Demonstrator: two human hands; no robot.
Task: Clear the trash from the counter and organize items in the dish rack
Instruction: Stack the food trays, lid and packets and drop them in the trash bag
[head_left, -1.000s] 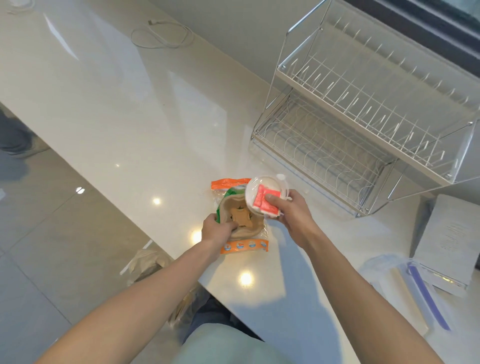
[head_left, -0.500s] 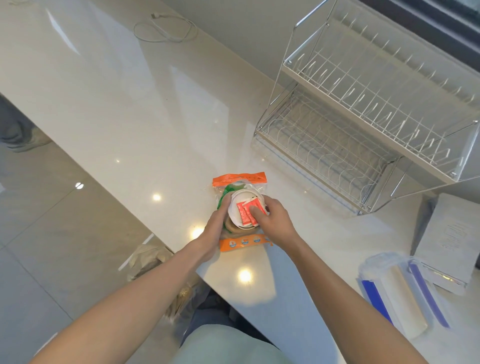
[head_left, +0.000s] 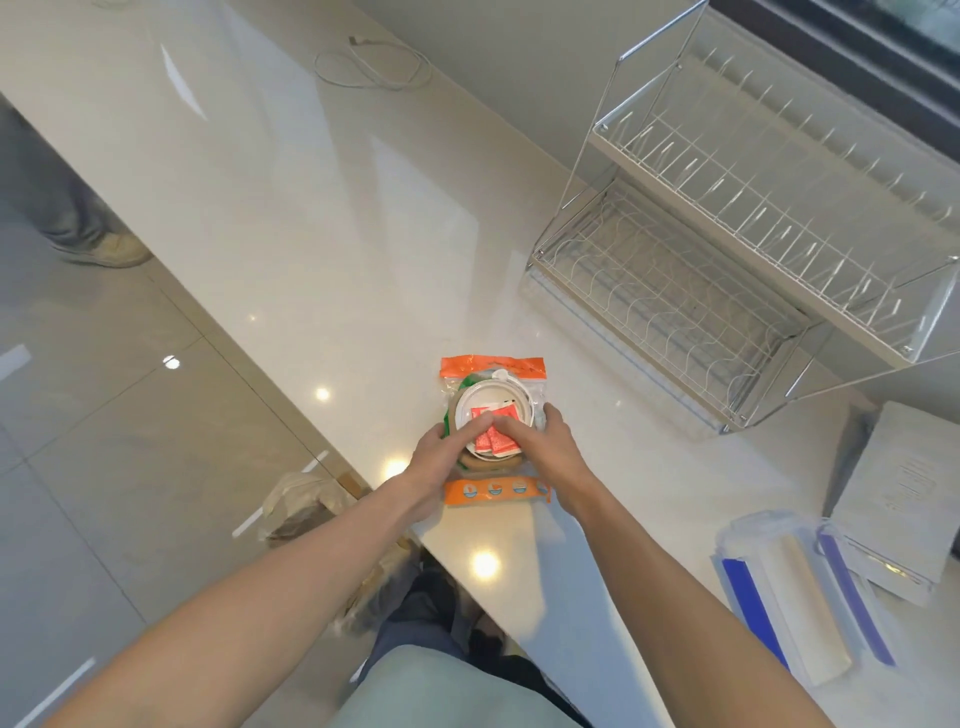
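Observation:
A pile of trash sits near the counter's front edge: an orange-trimmed plastic bag, a brown paper bowl on it, and a white plastic lid with red sauce packets on top. My left hand presses on the lid and packets from the left. My right hand holds the pile's right side, fingers over the packets. The two-tier wire dish rack stands to the far right, with nothing in it.
A clear container with blue clips and a white box lie at the right. A white cable coils at the back of the counter. Bags sit on the floor below the edge; another person's shoe is at left.
My right hand brought the lid with the red packets down onto the brown bowl. Both hands now press on the stacked pile.

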